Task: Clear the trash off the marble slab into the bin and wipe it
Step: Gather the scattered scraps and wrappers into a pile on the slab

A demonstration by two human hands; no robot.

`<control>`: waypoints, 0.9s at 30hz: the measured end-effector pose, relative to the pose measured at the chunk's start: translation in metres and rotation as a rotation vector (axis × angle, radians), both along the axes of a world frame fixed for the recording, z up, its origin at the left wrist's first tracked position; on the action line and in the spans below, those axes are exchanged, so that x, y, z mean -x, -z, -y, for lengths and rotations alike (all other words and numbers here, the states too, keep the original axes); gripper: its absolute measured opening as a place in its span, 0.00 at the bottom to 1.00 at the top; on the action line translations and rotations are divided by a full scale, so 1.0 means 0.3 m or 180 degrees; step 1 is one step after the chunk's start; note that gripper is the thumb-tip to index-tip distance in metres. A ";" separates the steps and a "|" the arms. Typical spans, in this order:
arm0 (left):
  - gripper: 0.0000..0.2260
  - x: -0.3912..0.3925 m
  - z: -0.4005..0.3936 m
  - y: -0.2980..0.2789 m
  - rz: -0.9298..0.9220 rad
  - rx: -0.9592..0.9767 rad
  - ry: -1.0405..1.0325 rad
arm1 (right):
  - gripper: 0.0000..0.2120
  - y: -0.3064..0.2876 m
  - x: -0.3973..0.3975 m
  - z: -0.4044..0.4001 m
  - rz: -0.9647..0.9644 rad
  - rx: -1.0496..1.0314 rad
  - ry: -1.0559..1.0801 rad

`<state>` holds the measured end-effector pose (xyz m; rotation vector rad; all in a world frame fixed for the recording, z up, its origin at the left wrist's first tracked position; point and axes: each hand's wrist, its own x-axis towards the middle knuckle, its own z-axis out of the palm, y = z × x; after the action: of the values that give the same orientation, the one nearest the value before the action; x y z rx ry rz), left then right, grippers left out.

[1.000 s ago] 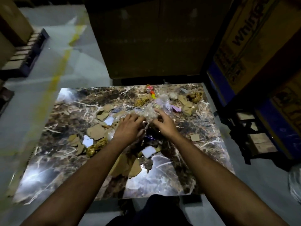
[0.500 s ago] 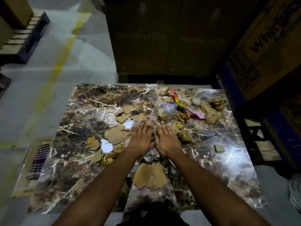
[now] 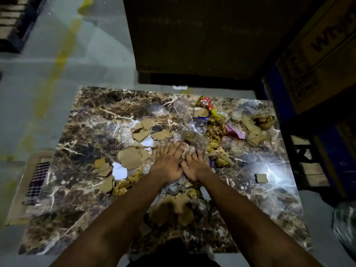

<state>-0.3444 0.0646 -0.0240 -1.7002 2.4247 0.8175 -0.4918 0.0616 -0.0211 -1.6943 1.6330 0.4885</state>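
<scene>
The brown veined marble slab [image 3: 82, 135] fills the middle of the head view, strewn with trash. My left hand [image 3: 168, 160] and my right hand [image 3: 194, 163] lie side by side at its centre, fingers straight, pressing on crumpled clear plastic [image 3: 189, 130]. Torn cardboard pieces [image 3: 131, 158] and white paper scraps [image 3: 119, 170] lie to the left. Gold crumpled wrappers [image 3: 214, 130] run past my right hand, and a red and yellow wrapper [image 3: 207, 104] sits at the far edge. More cardboard [image 3: 173, 211] lies between my forearms.
A small cardboard square [image 3: 261, 178] sits alone at the slab's right. A checked cloth [image 3: 37, 178] lies on a flat board left of the slab. Large cardboard boxes [image 3: 317, 54] stand behind and to the right, with a wooden pallet [image 3: 310, 166] beside the slab. A clear plastic bag [image 3: 346, 224] shows at the lower right edge.
My hands were bunching the clear plastic with curled fingers. They have come together and flattened, palms down, onto the pile. The view has tilted further down over the slab.
</scene>
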 end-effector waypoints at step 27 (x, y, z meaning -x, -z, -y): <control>0.38 0.042 0.006 -0.240 -0.0088 0.0288 -0.0755 | 0.17 -0.219 0.416 -0.023 0.2613 0.1635 0.2610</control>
<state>-0.3569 0.0629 0.0480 -2.0529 2.3407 0.7699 -0.6166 0.0684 0.0446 -1.1037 1.6563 -0.9642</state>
